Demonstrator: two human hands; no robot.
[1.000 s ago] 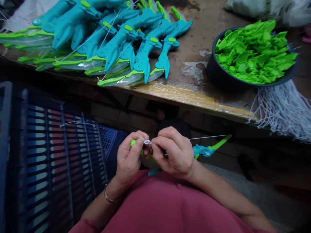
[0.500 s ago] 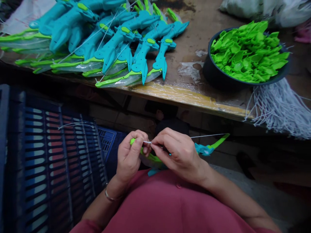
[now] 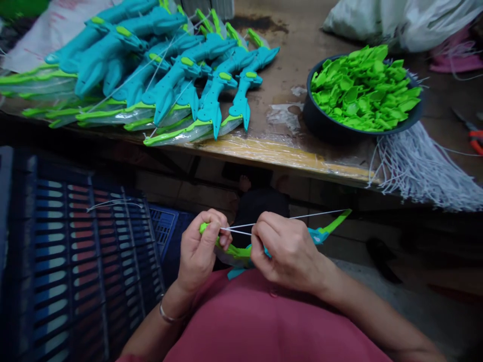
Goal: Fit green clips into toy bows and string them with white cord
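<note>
Close to my body is a toy bow (image 3: 240,251) in teal and bright green plastic. My left hand (image 3: 202,246) is closed around its green tip, thumb pressed on top. A white string (image 3: 237,231) comes out from between those fingers. My right hand (image 3: 285,249) is closed in a pinch, pulling one strand of the string away to the right. Another strand runs past the right hand to the bow's far green tip at the right. The bow's middle is partly hidden behind my right hand.
Several teal and green bows (image 3: 181,65) lie piled on the wooden table (image 3: 264,156). A dark bowl (image 3: 315,118) holds green plastic pieces, beside a bundle of white strings (image 3: 426,171). Orange-handled pliers (image 3: 476,141) lie at right. A blue crate (image 3: 90,251) stands at left.
My right hand has moved right, away from the left, drawing the string strand out taut between them. My left hand keeps its grip on the bow's tip. The view has shifted slightly.
</note>
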